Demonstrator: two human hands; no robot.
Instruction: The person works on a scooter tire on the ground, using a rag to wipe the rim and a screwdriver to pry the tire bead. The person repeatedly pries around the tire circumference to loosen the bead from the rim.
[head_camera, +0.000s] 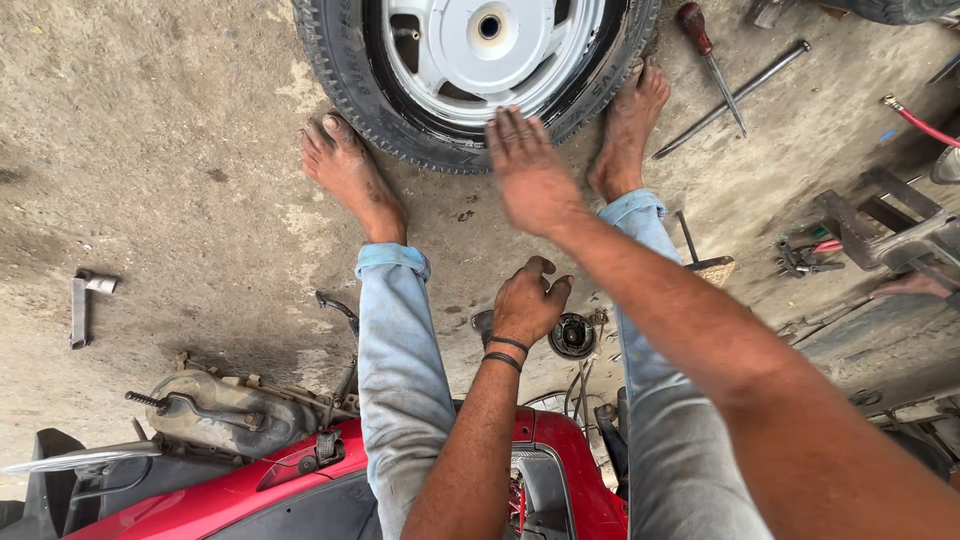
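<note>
Black rubber and a white steel rim make up the scooter wheel (470, 60), lying flat on the concrete floor (160, 170) at twelve o'clock, braced between both bare feet. The right hand (530, 170) reaches out flat, fingers spread and empty, over the tread at the tyre's six o'clock edge. The left hand (528, 300) is curled loosely, apparently gripping nothing, above a small round metal part (572, 336). Judging by its build, the wheel is heavy and stiff; the grippy tread or the rim slots offer the best hold.
</note>
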